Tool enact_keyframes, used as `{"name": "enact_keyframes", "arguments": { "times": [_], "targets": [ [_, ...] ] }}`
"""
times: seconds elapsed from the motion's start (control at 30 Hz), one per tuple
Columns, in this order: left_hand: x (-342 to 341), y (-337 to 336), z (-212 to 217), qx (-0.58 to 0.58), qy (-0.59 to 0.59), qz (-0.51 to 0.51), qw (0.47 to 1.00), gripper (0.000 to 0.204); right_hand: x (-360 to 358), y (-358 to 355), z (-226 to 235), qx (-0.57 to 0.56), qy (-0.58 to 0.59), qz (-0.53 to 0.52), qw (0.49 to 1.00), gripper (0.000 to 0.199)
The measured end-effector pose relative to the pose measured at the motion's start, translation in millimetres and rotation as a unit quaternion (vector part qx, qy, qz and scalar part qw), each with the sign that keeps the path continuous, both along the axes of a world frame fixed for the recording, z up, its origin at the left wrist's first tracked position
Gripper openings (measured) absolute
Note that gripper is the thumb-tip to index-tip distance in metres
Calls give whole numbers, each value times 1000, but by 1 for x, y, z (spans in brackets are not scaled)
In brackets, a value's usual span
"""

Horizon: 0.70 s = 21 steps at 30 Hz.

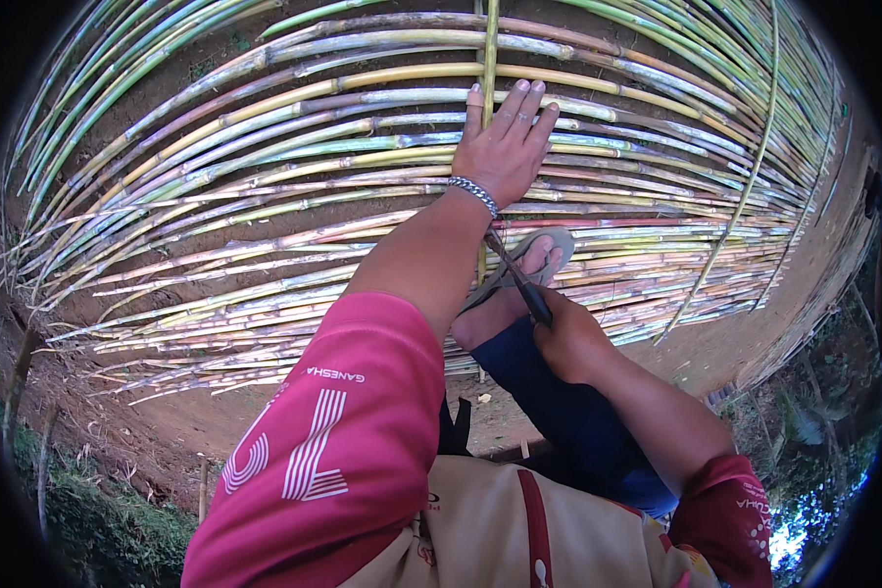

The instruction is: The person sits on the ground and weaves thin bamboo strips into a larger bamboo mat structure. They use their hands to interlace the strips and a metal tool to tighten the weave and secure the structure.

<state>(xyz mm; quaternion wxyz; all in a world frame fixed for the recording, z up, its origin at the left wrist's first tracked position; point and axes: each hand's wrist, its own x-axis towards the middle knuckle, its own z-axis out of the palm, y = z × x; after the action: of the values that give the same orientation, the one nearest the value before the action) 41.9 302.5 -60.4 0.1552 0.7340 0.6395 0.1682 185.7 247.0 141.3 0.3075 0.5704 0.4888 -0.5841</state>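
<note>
My left hand [505,147] lies palm down with fingers outstretched on a layer of long jointed cane stalks [363,145]. A green-yellow crosswise pole [490,54] passes between its thumb and forefinger. Lower down and to the right, my right hand [570,341] is closed round the black handle of a slim, knife-like tool [519,271]. The tool slants up and left, its narrow brownish end near my left wrist; I cannot tell its exact kind. Beneath it, my foot in a grey flip-flop [549,247] rests on the stalks.
Another crosswise pole [747,186] lies over the stalks at the right. More green stalks [137,59] fan out at the far left. Bare brown soil [157,431] borders the stalks on the near side, with upright stakes [22,382] and low plants [98,519] at the lower left.
</note>
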Motion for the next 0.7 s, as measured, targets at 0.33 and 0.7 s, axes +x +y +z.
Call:
{"name": "enact_keyframes", "arguments": {
  "times": [0.33,0.7],
  "targets": [
    [2,0,1,18,-15,7,1000,43,22,-47,-12,-362,153,-703,593,51],
    [-1,1,1,29,-37,16,999,36,3,25,8,-92,-24,-55,994,83]
  ]
}}
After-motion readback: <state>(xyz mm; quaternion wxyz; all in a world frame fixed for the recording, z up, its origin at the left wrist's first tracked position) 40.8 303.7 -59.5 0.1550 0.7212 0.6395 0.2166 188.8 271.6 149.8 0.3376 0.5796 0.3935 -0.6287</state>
